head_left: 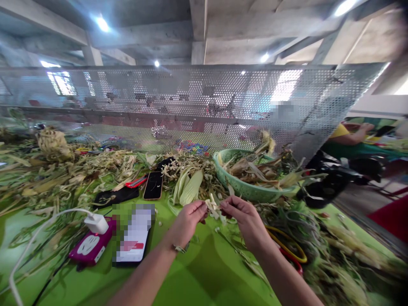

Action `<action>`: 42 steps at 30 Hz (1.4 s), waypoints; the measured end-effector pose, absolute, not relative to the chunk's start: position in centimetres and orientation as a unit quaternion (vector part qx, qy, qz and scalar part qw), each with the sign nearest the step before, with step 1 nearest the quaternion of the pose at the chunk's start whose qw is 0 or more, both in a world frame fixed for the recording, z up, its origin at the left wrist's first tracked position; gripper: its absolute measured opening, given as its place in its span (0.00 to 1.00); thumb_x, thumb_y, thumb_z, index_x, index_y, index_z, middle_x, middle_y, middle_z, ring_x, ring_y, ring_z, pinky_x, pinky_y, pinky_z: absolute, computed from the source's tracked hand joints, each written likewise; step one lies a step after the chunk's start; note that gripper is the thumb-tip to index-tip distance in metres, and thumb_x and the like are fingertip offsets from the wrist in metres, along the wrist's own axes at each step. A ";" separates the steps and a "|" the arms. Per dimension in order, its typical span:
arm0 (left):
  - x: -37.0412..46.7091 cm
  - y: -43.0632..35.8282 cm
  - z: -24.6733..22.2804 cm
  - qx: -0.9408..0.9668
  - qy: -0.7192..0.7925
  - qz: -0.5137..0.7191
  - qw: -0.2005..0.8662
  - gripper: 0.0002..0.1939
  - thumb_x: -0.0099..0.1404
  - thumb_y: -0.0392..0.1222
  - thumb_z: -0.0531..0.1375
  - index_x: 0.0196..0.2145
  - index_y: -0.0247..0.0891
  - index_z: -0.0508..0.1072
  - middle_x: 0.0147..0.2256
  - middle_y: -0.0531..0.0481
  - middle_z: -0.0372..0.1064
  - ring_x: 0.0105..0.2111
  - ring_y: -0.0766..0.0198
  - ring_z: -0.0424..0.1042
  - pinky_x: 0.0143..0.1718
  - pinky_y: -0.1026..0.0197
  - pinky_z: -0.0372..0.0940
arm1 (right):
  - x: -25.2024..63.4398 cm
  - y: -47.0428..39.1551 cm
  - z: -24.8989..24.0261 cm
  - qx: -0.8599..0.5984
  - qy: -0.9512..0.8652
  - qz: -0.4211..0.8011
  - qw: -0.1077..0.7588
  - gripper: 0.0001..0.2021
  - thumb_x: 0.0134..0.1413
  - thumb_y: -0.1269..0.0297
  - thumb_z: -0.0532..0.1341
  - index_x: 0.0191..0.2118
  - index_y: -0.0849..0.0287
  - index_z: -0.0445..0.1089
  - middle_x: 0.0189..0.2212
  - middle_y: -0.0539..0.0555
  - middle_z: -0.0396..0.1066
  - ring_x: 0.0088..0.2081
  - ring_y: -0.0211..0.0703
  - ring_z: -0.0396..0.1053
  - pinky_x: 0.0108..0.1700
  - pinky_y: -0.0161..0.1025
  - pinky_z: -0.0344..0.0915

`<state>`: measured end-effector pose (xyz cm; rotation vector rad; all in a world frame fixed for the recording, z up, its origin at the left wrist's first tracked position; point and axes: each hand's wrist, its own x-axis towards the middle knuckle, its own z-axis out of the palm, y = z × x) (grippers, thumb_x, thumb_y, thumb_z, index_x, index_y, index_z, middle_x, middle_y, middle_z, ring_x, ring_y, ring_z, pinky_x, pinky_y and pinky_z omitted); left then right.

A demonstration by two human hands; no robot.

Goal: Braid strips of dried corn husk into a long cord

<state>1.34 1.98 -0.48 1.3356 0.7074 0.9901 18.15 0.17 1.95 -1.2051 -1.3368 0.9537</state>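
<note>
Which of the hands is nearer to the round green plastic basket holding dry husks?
Right. The right hand is just in front of the basket; the left hand is farther off, beyond its left edge.

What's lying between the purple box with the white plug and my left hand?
In the head view, a phone with a lit screen lies on the green table between the purple box and your left hand, plus some pale scraps.

Two phones (153, 185) (135, 238), one basket (244, 189), one plug (96, 223)
</note>
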 end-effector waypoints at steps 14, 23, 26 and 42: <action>1.4 1.9 -0.3 0.600 0.343 0.441 0.573 0.17 0.64 0.55 0.50 0.30 0.37 0.64 0.23 0.56 0.57 0.23 0.69 0.55 0.25 0.65 0.51 | 16.8 -0.2 1.0 -0.481 -0.619 0.432 0.446 0.17 0.55 0.49 0.56 0.27 0.59 0.66 0.23 0.50 0.64 0.26 0.38 0.59 0.29 0.34 0.55; 2.2 2.0 -1.0 0.483 0.327 0.479 0.656 0.16 0.60 0.52 0.56 0.28 0.35 0.63 0.22 0.57 0.55 0.20 0.72 0.52 0.24 0.67 0.50 | 16.3 -0.6 1.0 -0.529 -0.673 0.298 0.422 0.12 0.55 0.62 0.54 0.23 0.58 0.60 0.20 0.47 0.57 0.24 0.37 0.54 0.26 0.33 0.50; 2.3 2.1 -1.1 0.432 0.316 0.490 0.688 0.16 0.57 0.52 0.59 0.26 0.35 0.63 0.21 0.58 0.52 0.19 0.73 0.49 0.24 0.67 0.49 | 16.3 -0.8 1.3 -0.540 -0.672 0.288 0.417 0.11 0.54 0.63 0.54 0.22 0.58 0.61 0.19 0.46 0.56 0.24 0.37 0.53 0.25 0.33 0.48; 1.0 1.8 0.4 0.511 0.293 0.430 0.684 0.12 0.60 0.46 0.56 0.36 0.35 0.70 0.26 0.51 0.67 0.26 0.67 0.64 0.25 0.66 0.56 | 17.3 -0.1 1.7 -0.484 -0.611 0.401 0.482 0.15 0.55 0.51 0.57 0.32 0.59 0.66 0.25 0.48 0.64 0.26 0.36 0.59 0.28 0.33 0.56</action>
